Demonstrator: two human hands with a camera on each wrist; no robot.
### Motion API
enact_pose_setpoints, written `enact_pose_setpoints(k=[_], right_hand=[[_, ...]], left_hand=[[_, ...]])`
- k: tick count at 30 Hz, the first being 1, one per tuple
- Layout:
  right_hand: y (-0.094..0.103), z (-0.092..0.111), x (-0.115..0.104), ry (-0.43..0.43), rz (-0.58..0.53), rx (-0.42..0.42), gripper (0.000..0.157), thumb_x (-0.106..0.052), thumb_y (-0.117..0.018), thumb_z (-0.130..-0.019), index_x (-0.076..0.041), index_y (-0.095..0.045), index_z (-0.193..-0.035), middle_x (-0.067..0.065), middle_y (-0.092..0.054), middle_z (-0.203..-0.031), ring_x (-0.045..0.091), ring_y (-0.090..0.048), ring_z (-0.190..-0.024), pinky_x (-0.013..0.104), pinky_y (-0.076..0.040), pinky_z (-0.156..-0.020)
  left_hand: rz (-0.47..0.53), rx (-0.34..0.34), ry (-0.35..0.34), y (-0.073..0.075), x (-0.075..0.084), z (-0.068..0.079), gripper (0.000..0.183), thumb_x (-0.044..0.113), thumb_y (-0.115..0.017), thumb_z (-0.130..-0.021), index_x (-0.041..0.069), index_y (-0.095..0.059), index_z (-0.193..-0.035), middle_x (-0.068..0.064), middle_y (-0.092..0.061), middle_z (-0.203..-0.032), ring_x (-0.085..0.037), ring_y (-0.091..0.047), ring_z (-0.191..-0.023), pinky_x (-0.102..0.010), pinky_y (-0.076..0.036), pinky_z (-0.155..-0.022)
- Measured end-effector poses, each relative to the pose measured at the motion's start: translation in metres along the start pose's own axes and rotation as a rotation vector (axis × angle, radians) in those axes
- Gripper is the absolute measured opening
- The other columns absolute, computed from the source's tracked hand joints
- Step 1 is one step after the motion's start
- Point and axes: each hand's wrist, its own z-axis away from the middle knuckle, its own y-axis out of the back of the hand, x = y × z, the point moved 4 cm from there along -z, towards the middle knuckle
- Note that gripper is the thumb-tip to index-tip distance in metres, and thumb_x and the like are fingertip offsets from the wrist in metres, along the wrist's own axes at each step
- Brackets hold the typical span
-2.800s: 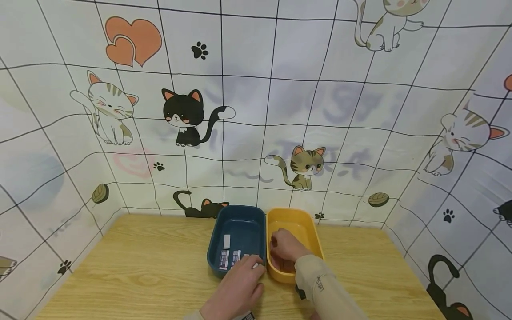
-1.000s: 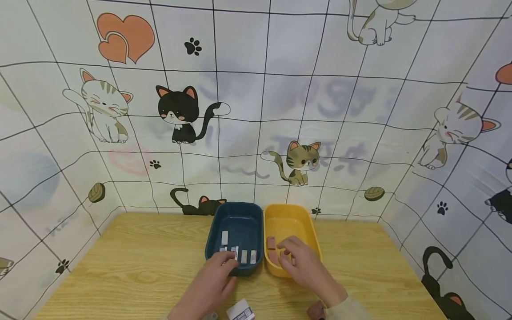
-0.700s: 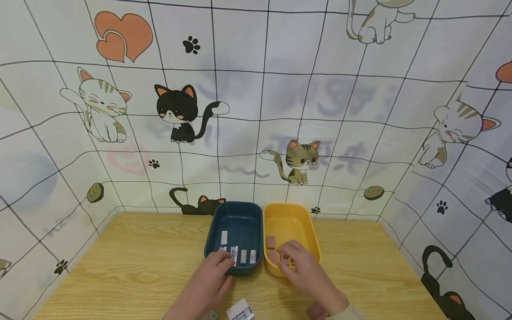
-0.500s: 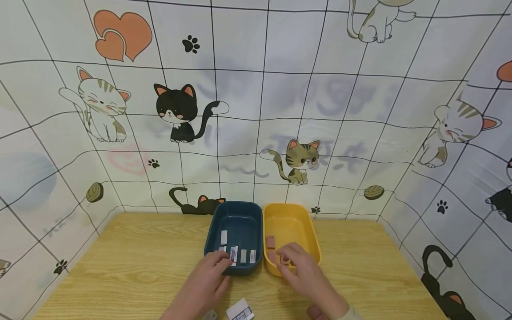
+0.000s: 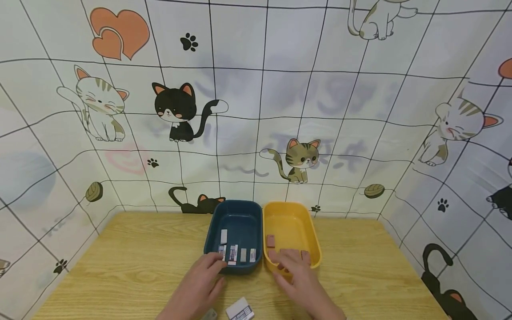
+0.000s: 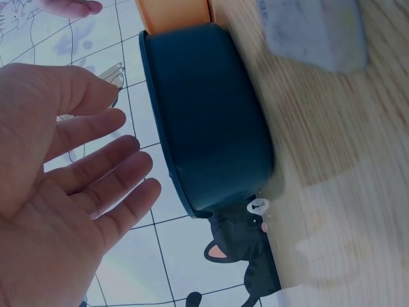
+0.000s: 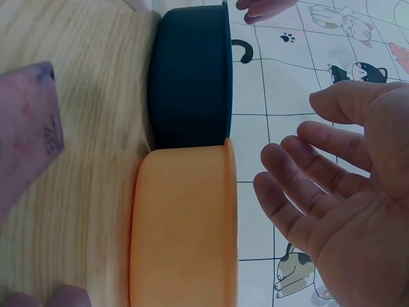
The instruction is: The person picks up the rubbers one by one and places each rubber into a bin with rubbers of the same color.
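"What does the hand just off the near left corner of the navy-blue plastic bin (image 5: 239, 203) look like?"

"The left hand (image 5: 200, 278) is bare, with slim fingers (image 6: 124, 195), rounded tips and faint creases. Its wrist is bare too, down to the head view's lower edge."

"And right of that bin?"

"The right hand (image 5: 299, 278), equally bare: slender, round-tipped fingers, with lines showing across the joints."

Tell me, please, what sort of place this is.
Probably an indoor tabletop work corner: a yellowish wood-grain table meets white, grid-lined, cat-printed wall covering and bears a rectangular, plastic-looking dark-blue tub beside a matching yellow tub.
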Motion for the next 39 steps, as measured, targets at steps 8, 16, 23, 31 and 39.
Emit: enact_pose_setpoints(k=[8,16,23,31,39], right_hand=[[-0.007,0.007,0.001,-0.091,-0.065,-0.091,0.023,-0.014,-0.072,-0.096,-0.023,-0.071,-0.117,-0.011,-0.062,-0.107,0.015,-0.058,-0.095,0.03,-0.053,-0.081],[-0.013,0.011,0.002,-0.182,-0.094,-0.202,0.023,-0.024,-0.067,-0.1,-0.024,-0.069,-0.123,-0.004,-0.064,-0.118,0.01,-0.06,-0.107,0.035,-0.056,-0.087],[-0.017,0.014,-0.001,-0.147,-0.136,-0.207,0.024,-0.02,-0.068,-0.1,-0.022,-0.069,-0.124,-0.003,-0.064,-0.119,0.006,-0.058,-0.097,0.032,-0.057,-0.08],[-0.021,0.016,-0.004,-0.131,-0.129,-0.242,0.023,-0.022,-0.067,-0.101,-0.023,-0.067,-0.124,-0.002,-0.063,-0.121,0.006,-0.059,-0.099,0.031,-0.056,-0.082],[-0.031,0.018,-0.004,-0.132,-0.146,-0.287,0.02,-0.021,-0.068,-0.1,-0.018,-0.067,-0.12,-0.003,-0.061,-0.118,0.004,-0.057,-0.097,0.028,-0.055,-0.081]], left_hand=[[-0.022,0.041,-0.018,0.004,-0.003,0.007,0.028,0.015,-0.073,-0.094,0.009,-0.072,-0.12,-0.002,-0.061,-0.126,-0.017,-0.057,-0.114,-0.043,-0.053,-0.101],[-0.041,0.062,0.019,0.003,-0.012,0.015,0.019,0.012,-0.073,-0.091,0.014,-0.074,-0.111,0.005,-0.061,-0.12,-0.012,-0.056,-0.109,-0.038,-0.054,-0.098],[-0.071,0.025,-0.012,0.005,-0.014,0.019,0.019,0.012,-0.074,-0.09,0.014,-0.074,-0.108,0.003,-0.061,-0.119,-0.013,-0.055,-0.106,-0.039,-0.055,-0.095],[-0.067,-0.063,-0.1,0.005,-0.017,0.023,0.024,0.015,-0.074,-0.091,0.012,-0.073,-0.115,0.004,-0.06,-0.117,-0.014,-0.056,-0.103,-0.041,-0.055,-0.092],[-0.054,-0.161,-0.167,-0.002,-0.018,0.029,0.027,0.018,-0.075,-0.091,0.012,-0.071,-0.117,0.003,-0.062,-0.119,-0.016,-0.059,-0.105,-0.042,-0.055,-0.094]])
